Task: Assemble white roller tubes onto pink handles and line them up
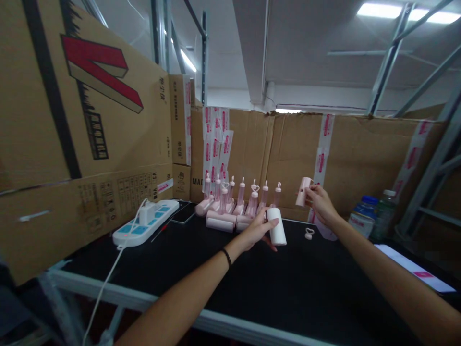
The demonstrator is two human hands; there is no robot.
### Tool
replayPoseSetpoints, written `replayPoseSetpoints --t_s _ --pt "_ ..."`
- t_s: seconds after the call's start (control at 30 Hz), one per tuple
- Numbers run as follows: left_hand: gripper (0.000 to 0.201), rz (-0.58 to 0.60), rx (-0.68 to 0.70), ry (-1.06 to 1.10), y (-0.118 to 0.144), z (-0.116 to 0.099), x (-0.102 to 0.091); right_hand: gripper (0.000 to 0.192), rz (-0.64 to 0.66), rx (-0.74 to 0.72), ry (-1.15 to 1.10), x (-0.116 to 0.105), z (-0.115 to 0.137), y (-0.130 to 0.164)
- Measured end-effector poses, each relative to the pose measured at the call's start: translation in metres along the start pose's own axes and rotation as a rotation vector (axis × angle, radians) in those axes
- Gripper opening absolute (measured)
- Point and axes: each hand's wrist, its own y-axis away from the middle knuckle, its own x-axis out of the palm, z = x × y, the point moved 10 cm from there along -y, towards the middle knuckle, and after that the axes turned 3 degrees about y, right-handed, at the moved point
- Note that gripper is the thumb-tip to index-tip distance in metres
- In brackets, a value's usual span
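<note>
Over the middle of the table, my left hand has its fingers wrapped round a white cylinder, which looks like a lint roller's paper roll. Farther right and higher, my right hand grips a short pink cylinder with a dark hole in its side. Below it, a small pink heart-shaped loop piece lies on the black table top. Behind my left hand stand several pink rollers with upright see-through handles, some topped by heart loops.
A white power strip with a plug and cable lies at the left, beside a phone and a thin red-handled tool. Bottles and a white flat sheet-like item are at the right. Cardboard walls enclose the table.
</note>
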Motion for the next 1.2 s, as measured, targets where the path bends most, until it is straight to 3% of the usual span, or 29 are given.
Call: replayPoseSetpoints --t_s 0.1,0.17,0.23,0.37,0.5,0.6,0.8,1.2 --pt "0.059 0.006 -0.005 -0.013 -0.001 0.001 0.002 0.011 0.041 0.353 -0.629 0.011 -0.02 0.034" --pt "0.058 0.002 -0.008 -0.015 -0.001 0.004 0.002 0.013 0.082 0.509 -0.757 0.024 -0.027 0.061" --pt "0.059 -0.012 -0.015 -0.017 -0.003 0.007 0.002 0.009 0.127 0.537 -0.776 0.036 -0.027 0.082" --pt "0.062 -0.089 -0.011 -0.032 -0.006 0.01 -0.003 0.021 0.179 0.465 -0.705 0.054 -0.023 0.109" --pt "0.061 -0.163 0.001 -0.061 -0.009 0.009 -0.006 0.02 0.213 0.428 -0.651 0.065 -0.016 0.124" --pt "0.06 -0.216 0.004 -0.071 -0.011 0.01 -0.005 0.032 0.224 0.346 -0.49 0.062 -0.011 0.128" --pt "0.057 -0.292 0.028 -0.042 -0.01 0.008 0.004 0.048 0.148 0.04 -0.071 0.045 0.011 0.129" --pt "0.054 -0.249 -0.009 -0.052 -0.009 0.012 0.023 0.047 0.144 -0.008 -0.167 0.048 0.017 0.136"
